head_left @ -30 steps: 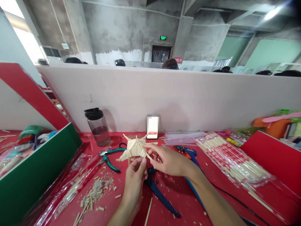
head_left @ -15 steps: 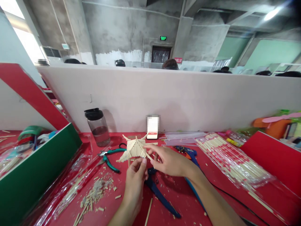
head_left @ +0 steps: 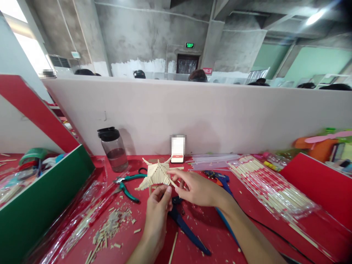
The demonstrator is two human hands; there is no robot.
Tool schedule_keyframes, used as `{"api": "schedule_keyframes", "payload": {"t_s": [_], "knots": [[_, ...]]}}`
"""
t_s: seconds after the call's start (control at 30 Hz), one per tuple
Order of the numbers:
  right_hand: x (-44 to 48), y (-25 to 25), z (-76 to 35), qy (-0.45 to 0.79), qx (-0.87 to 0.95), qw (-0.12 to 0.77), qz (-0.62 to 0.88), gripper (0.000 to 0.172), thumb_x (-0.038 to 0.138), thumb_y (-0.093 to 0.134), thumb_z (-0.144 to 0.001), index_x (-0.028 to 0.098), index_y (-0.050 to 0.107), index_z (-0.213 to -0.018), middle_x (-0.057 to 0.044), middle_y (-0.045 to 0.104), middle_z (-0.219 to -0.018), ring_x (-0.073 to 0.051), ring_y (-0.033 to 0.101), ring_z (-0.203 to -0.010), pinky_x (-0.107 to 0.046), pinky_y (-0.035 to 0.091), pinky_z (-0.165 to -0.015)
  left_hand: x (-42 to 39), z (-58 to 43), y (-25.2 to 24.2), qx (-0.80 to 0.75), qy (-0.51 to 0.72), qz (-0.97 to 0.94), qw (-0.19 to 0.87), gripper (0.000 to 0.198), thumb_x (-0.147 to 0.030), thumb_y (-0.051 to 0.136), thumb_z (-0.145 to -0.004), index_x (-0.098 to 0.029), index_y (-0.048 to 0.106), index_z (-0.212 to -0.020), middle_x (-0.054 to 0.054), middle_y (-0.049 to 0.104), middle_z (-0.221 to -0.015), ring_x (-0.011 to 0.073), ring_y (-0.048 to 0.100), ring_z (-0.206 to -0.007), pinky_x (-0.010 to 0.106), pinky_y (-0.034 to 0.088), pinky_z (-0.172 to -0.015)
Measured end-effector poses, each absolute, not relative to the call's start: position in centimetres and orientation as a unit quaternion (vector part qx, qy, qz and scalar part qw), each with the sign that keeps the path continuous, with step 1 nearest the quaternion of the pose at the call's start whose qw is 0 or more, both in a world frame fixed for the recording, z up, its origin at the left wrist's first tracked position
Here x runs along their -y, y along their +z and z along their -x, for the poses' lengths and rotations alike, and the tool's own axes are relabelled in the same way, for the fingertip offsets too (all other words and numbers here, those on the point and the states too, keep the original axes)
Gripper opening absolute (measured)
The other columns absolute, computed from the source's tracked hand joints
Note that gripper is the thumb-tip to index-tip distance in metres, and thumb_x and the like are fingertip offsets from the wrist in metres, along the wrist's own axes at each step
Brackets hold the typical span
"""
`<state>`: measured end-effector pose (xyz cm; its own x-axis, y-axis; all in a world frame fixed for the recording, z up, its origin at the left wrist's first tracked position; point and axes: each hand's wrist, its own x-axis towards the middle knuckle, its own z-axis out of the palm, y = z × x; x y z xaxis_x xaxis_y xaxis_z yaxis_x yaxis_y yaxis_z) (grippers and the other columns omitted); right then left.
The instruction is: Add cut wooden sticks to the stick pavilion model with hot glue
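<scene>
A small roof-shaped model of pale bamboo sticks (head_left: 156, 174) is held up above the red table (head_left: 198, 227), at centre. My left hand (head_left: 156, 209) pinches it from below, fingers closed on its lower edge. From the right, my right hand (head_left: 196, 189) pinches a thin stick on the model's right side between thumb and fingers.
Green-handled pliers (head_left: 128, 183) lie left of the model, blue-handled cutters (head_left: 187, 229) below my hands. Stick offcuts (head_left: 110, 227) litter the front left. A dark-lidded bottle (head_left: 112, 148), a phone (head_left: 178, 148), packs of sticks (head_left: 269, 189) and a green-sided box (head_left: 41, 198) stand around.
</scene>
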<state>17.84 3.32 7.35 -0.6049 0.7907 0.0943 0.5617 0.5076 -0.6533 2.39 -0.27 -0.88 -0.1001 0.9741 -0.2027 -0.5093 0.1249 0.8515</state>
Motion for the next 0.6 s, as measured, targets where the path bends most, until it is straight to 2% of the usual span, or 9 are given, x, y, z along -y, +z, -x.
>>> {"api": "schedule_keyframes", "payload": {"t_s": [0.47, 0.6], "knots": [[-3.18, 7.41, -17.78, 0.296, 0.841, 0.199, 0.408, 0.056, 0.021, 0.056, -0.092, 0.029, 0.045, -0.147, -0.007, 0.070, -0.121, -0.018, 0.067, -0.088, -0.031, 0.052, -0.081, 0.15, -2.44, -1.09, -0.430, 0.606, -0.270, 0.612, 0.046, -0.052, 0.089, -0.062, -0.015, 0.070, -0.083, -0.007, 0.052, -0.056, 0.0048, 0.040, -0.048, 0.016, 0.032, -0.049], [-3.19, 7.34, -17.75, 0.295, 0.840, 0.195, 0.411, 0.055, 0.023, 0.056, -0.093, 0.029, 0.046, -0.147, -0.007, 0.070, -0.119, -0.019, 0.067, -0.087, -0.031, 0.052, -0.081, 0.23, -2.48, -0.78, -0.431, 0.605, -0.256, 0.618, 0.046, -0.049, 0.091, -0.059, -0.016, 0.070, -0.083, -0.006, 0.056, -0.059, 0.0049, 0.043, -0.048, 0.017, 0.032, -0.050]]}}
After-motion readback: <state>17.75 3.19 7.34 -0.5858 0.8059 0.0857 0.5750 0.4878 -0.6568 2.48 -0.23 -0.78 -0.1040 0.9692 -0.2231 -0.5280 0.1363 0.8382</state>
